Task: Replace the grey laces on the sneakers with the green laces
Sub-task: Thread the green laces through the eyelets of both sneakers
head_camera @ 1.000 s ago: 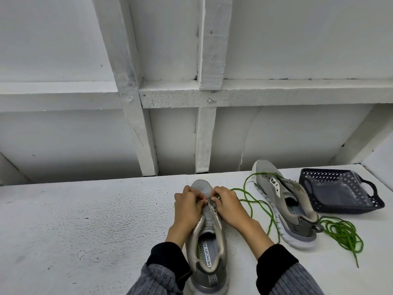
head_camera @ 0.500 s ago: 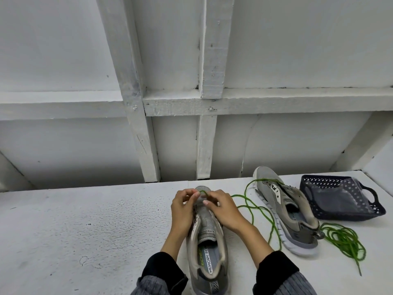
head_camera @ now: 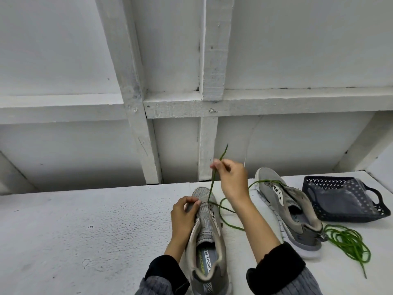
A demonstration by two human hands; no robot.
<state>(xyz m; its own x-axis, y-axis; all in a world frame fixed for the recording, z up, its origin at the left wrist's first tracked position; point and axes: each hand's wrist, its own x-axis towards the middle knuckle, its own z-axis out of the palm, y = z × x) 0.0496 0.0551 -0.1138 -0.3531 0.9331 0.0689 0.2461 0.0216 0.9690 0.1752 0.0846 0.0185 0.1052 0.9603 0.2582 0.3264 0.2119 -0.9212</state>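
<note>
Pulling the thin green lace (head_camera: 213,182) up through the toe-end eyelet of the grey mesh sneaker (head_camera: 207,228) at the near edge of the white painted table (head_camera: 85,220).

I am pinching the lace in my right hand (head_camera: 230,175) and lifting it high, where a moment ago both hands were crouched together at the eyelets; so the first eyelet looks threaded. My left hand (head_camera: 184,211) is gripping the sneaker's toe end, fingers curled, steadying it. The lace's slack is trailing right toward the second grey sneaker (head_camera: 291,211), which is lying unlaced beside the dark blue plastic basket (head_camera: 344,199), with another coiled green lace (head_camera: 348,241) near the right edge.
</note>
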